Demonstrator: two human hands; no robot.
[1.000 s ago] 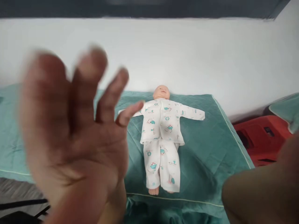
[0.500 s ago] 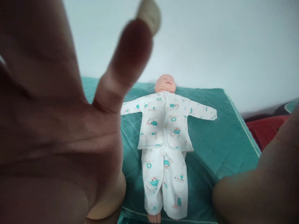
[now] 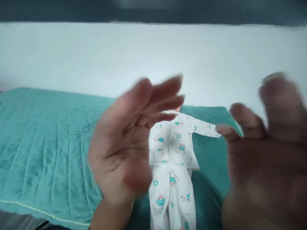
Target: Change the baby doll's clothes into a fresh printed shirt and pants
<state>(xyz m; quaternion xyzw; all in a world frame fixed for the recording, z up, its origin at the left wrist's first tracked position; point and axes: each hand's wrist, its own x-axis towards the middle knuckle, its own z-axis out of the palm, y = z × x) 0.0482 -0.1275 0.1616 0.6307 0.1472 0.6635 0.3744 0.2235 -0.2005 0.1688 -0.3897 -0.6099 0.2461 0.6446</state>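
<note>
My left hand [image 3: 117, 137] is raised in front of the camera, its fingers stretched to the right and the thumb apart from them. Nothing is in it. At the right, my right hand [image 3: 266, 153] is held up close to the camera, blurred, with fingers spread and nothing held. Beyond both hands a baby doll lies on its back in a white printed long-sleeved top [image 3: 181, 140] and matching trousers [image 3: 178, 191]. Fingers of my left hand cover most of the doll's head and one sleeve. The other sleeve stretches out toward my right hand's fingertips in the view.
A green quilted cover [image 3: 48, 137] with pale edging spreads under the doll and far to the left. Behind it rises a white wall [image 3: 72, 54], with a dark band [image 3: 153, 12] across the top. Grey floor [image 3: 16, 220] shows at the lower left.
The view has tilted up, so the doll's feet are out of frame. My left hand has drawn away from the camera; my right hand's fingers have come into view. The doll lies as before.
</note>
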